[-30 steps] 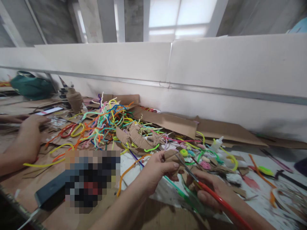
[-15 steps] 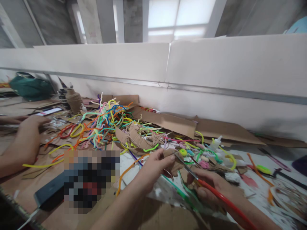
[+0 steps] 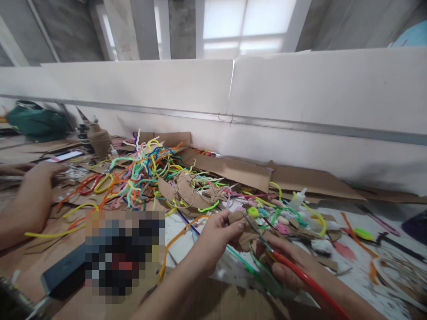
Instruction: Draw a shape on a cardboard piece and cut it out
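My left hand (image 3: 218,240) pinches a small piece of brown cardboard (image 3: 246,236) between thumb and fingers. In my right hand (image 3: 290,262) is a pair of scissors (image 3: 296,269) with red handles. Its metal blades point up and left and reach the cardboard piece; I cannot tell how deep the cut runs. Part of the handles is hidden by my right fingers. Beneath my hands, a green-edged strip (image 3: 242,260) crosses the work surface.
A tangled heap of coloured fuzzy sticks (image 3: 147,173) lies left of centre, beside red-and-yellow-handled scissors (image 3: 96,183). A glue bottle (image 3: 297,198) stands right. Behind are cardboard sheets (image 3: 230,169) and a twine spool (image 3: 99,140). Another person's arm (image 3: 33,200) rests at left.
The view has shifted slightly. My hands keep the cardboard and the scissors close together, with the cardboard piece tilted a little differently against the blades.
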`<act>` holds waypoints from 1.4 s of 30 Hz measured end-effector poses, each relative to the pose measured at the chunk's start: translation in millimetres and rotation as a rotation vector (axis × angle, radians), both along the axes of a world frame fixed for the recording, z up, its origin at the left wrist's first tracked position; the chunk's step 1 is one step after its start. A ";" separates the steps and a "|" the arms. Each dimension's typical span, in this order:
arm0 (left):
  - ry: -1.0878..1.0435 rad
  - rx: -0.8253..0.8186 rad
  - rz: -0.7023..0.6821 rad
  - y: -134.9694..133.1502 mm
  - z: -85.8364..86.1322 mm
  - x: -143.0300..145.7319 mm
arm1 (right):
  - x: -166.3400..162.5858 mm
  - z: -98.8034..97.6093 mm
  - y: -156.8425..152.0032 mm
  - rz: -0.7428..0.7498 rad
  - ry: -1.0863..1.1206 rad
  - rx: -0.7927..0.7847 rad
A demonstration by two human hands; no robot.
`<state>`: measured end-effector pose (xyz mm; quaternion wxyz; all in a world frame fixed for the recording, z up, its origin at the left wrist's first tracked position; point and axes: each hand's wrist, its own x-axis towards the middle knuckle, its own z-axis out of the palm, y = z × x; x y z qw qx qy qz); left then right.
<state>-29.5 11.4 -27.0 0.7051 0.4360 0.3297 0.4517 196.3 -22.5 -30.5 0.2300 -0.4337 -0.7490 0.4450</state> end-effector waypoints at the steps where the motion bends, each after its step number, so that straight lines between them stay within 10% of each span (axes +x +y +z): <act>1: -0.002 -0.001 0.000 -0.2 -0.1 -0.1 | -0.2 -1.2 -0.1 -0.007 0.008 0.001; 42: -0.217 -0.125 0.076 -16.7 -6.8 18.8 | -10.1 8.6 -5.6 -0.065 0.072 0.108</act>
